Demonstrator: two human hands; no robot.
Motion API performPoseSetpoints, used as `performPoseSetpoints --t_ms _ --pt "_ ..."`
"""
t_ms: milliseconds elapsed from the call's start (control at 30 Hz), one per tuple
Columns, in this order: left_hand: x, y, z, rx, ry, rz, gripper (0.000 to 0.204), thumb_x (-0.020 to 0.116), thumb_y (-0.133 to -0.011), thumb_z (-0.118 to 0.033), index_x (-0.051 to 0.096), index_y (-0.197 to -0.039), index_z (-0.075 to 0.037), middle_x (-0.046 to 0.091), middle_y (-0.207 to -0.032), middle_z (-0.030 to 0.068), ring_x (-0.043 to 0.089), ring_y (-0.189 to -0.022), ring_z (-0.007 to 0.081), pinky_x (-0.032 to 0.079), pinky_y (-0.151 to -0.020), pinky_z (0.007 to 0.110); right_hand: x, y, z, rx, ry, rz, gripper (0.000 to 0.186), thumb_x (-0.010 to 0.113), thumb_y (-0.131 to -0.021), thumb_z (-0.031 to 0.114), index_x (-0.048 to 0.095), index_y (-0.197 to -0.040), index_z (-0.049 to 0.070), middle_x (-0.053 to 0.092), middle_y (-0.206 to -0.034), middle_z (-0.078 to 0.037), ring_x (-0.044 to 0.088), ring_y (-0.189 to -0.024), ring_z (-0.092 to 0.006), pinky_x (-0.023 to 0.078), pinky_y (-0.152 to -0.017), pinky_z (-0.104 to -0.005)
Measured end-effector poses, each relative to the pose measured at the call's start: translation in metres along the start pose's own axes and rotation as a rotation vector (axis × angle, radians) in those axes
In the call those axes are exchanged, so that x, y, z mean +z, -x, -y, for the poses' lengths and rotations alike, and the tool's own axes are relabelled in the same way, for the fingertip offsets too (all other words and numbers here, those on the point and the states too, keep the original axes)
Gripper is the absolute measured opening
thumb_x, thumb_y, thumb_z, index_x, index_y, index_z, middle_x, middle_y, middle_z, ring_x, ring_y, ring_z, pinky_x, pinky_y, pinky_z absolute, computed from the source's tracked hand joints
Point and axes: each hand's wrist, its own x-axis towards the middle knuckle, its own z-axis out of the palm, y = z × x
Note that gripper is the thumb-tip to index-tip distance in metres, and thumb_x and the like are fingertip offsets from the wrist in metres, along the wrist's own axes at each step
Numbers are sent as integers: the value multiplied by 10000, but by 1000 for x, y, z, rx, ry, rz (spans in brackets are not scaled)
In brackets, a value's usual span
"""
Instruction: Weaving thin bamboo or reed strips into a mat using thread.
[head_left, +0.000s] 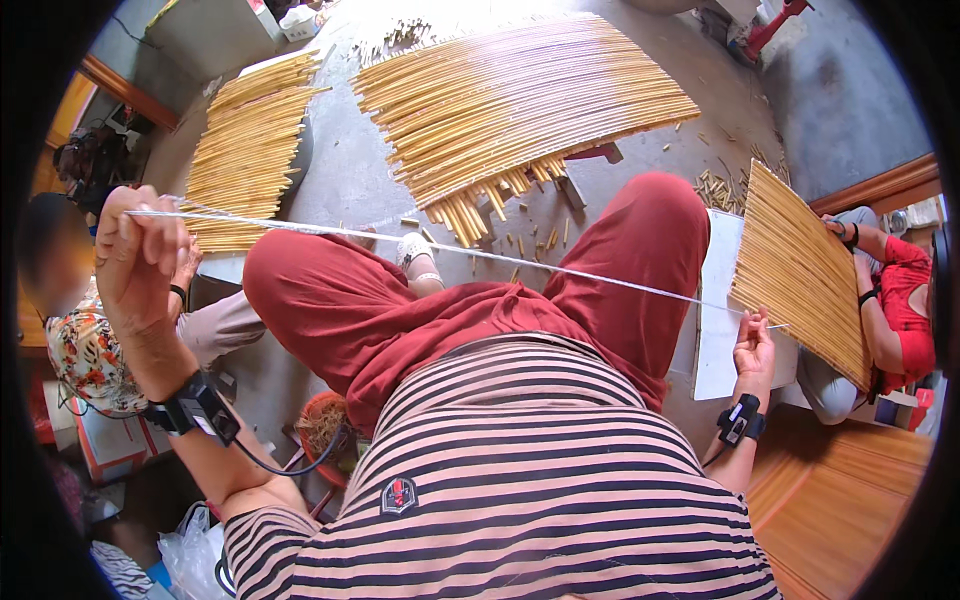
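A white string (520, 261) runs taut across the view above my lap, slanting from upper left down to the right. It looks doubled near the left end. My left hand (140, 245), raised high at the far left, has its fingers closed round that end. Lower down on the right, my right hand (754, 352) pinches the other end, and a short tail sticks out past the fingertips. Both wrists carry black strapped devices. Beneath the string are my knees in red trousers (640, 250).
Bamboo-like yellow sticks (520, 100) lie in a wide row ahead, with another row (250, 150) at left. At right, a person in red (905, 300) holds a stick panel (805, 275) beside a white board (712, 330). Another person in a floral top (95, 350) sits left. Stick offcuts (545, 240) litter the floor.
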Motion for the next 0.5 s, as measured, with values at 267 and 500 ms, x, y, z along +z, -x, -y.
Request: performPoseSetpoints --t_ms 267,500 --pt "44 -111 -86 -242 -788 395 260 515 -888 -174 546 -1062 17 566 -972 98 590 -782 171 491 -716 281 84 3 -28 -61 180 217 187 538 -920 124 515 -1068 12 523 -717 -23 506 -603 -86 521 -874 -427" --pt "98 -261 -34 -257 -1140 422 386 582 -849 -253 525 -1153 -21 578 -1016 85 581 -828 165 488 -740 297 231 51 -61 -289 75 689 204 535 -926 199 559 -983 5 485 -709 -25 465 -604 -82 548 -809 -398"
